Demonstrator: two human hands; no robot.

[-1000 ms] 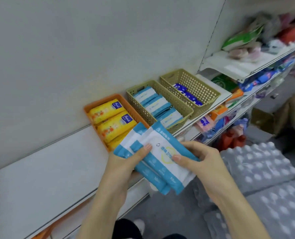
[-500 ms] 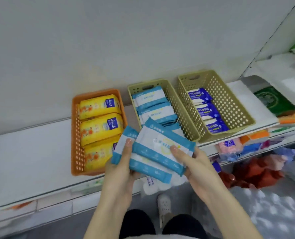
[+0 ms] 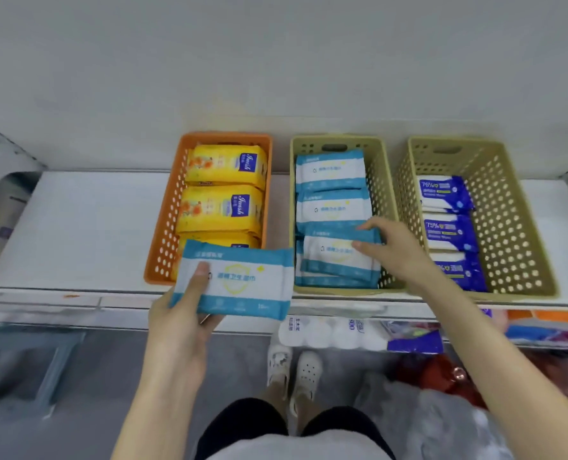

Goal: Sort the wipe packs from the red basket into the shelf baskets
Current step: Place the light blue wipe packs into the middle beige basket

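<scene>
right hand [image 3: 393, 250] pinches a teal pack [image 3: 339, 257] into the middle basket [image 3: 387, 180]; lay it flat, then release. left hand [image 3: 189, 313] grips the spare pack [image 3: 239, 280].

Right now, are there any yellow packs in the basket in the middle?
No, the middle basket holds only light blue and white packs; the yellow packs sit in the orange basket beside it.

Pack in my left hand [image 3: 179, 313]: a blue-and-white wipe pack [image 3: 234, 280], flat, face up, before the orange basket [image 3: 163, 227].
Pack under my right hand [image 3: 393, 249]: same kind [image 3: 337, 255], tilted atop the middle basket's [image 3: 383, 194] stack.
</scene>
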